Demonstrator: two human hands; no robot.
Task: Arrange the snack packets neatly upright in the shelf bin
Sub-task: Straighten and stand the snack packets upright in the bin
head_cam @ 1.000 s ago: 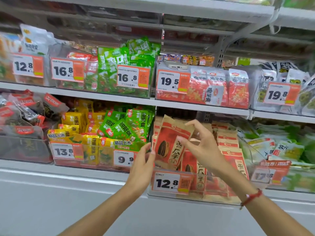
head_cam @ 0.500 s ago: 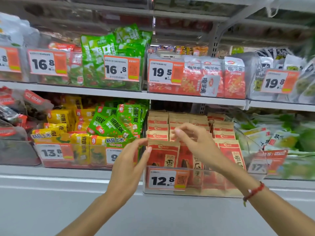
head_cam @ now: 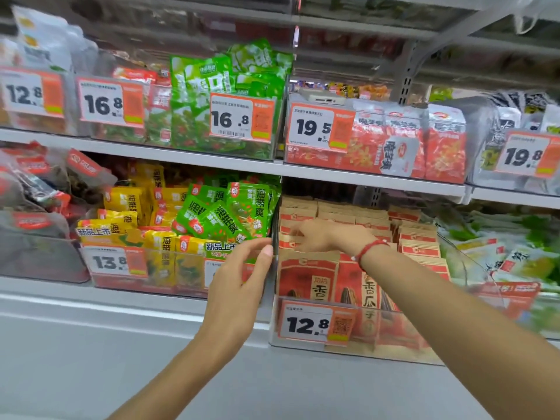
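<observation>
- While the brown-and-red snack packets (head_cam: pixel 309 277) stand mostly upright in the clear shelf bin (head_cam: pixel 357 350) on the lower shelf, the head view shows the right hand (head_cam: pixel 318 236) reaching across their tops, fingers loosely bent; whether that grip pinches one I cannot tell
- The left hand (head_cam: pixel 239 286) rests relaxed and empty against the bin's left wall, thumb at its edge
- Step, as I judge: straightening the rows; next calls for squaring the back packets

The lower shelf (head_cam: pixel 181 294) carries clear bins side by side: the bin (head_cam: pixel 348 348) of brown-and-red packets (head_cam: pixel 309 277) under the right fingers (head_cam: pixel 295 230), and the yellow-and-green packet bin (head_cam: pixel 145 283) behind the left fingers (head_cam: pixel 266 253), while the upper shelf (head_cam: pixel 188 154) carries more bins.
</observation>
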